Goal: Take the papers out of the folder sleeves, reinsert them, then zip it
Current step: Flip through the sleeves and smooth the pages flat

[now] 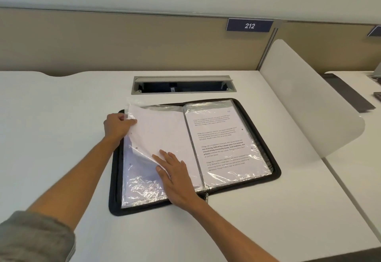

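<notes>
A black zip folder (276,169) lies open on the white desk, its clear plastic sleeves spread on both sides. A printed paper (224,144) sits inside the right-hand sleeve. On the left side, a blank white paper (162,131) sticks out past the top of a crinkled clear sleeve (140,185). My left hand (116,126) pinches the upper left corner of that paper and sleeve. Flat on the left page near the spine lies my right hand (175,174), its fingers straight and pressing down. The zip pull (206,196) shows at the folder's front edge.
The folder rests on a white desk (61,127). An open cable tray slot (183,85) lies just behind it. A white divider panel (305,101) rises at the right, and a beige partition with a "212" sign (249,25) stands at the back.
</notes>
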Demonstrator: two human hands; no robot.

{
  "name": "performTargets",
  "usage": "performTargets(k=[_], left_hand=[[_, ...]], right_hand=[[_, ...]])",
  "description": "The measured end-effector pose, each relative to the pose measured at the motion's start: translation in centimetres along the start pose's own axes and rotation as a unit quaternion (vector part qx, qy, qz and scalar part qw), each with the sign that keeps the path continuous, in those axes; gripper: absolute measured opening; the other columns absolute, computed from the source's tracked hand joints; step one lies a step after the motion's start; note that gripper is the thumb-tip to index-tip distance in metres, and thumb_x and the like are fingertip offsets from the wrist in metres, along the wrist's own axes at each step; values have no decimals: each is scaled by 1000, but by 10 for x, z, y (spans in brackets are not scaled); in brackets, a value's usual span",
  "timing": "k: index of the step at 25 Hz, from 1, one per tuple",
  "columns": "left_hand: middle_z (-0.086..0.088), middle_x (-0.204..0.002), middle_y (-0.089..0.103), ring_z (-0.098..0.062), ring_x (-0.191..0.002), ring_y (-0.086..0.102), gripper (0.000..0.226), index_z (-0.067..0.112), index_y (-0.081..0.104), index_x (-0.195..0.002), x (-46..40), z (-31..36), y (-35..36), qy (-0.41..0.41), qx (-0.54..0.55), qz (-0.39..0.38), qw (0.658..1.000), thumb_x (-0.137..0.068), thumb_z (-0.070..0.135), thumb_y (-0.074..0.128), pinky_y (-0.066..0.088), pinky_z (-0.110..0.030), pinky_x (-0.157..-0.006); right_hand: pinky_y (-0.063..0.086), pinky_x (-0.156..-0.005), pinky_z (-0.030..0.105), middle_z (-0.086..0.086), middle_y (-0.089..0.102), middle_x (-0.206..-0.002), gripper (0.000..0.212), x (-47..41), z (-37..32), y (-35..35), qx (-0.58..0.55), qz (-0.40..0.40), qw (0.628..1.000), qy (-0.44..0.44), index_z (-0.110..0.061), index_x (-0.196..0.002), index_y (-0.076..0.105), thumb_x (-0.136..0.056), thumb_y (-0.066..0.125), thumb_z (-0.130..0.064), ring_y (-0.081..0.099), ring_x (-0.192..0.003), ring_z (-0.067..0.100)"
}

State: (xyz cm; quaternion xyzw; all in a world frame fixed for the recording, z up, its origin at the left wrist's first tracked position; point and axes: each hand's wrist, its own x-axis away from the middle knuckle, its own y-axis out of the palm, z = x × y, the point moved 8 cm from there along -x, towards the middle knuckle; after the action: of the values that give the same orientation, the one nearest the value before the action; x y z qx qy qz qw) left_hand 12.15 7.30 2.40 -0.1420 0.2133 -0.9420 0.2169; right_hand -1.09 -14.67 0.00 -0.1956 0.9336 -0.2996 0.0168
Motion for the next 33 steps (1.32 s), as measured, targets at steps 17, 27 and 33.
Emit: performTargets(k=[17,27,33], left_hand=[[-3,-57,43,-17,-51,38,37,13,41,-63,-27,49,26,-62,116,-85,988,-94,11,60,36,-21,-42],[-9,-95,75,-24,-91,71,56,10,66,-97,34,37,56,-16,168,-180,969,-97,58,38,54,-35,-78],[7,-118,64,-15,-113,57,27,28,63,-108,97,25,108,222,-109,-199,948,-89,47,60,40,-35,-102]], right_hand=[[58,-86,32,5,61,-133,53,-3,-29,4,243,168,937,-184,-12,-133,55,-83,67,-1,61,-118,18],[60,-70,25,-8,67,-102,18,26,46,-132,-267,410,867,97,-21,-115,60,-100,52,-18,67,-95,12],[50,-99,42,-3,64,-119,41,64,98,-173,-368,498,767,166,-23,-129,54,-101,40,-49,60,-111,13]])
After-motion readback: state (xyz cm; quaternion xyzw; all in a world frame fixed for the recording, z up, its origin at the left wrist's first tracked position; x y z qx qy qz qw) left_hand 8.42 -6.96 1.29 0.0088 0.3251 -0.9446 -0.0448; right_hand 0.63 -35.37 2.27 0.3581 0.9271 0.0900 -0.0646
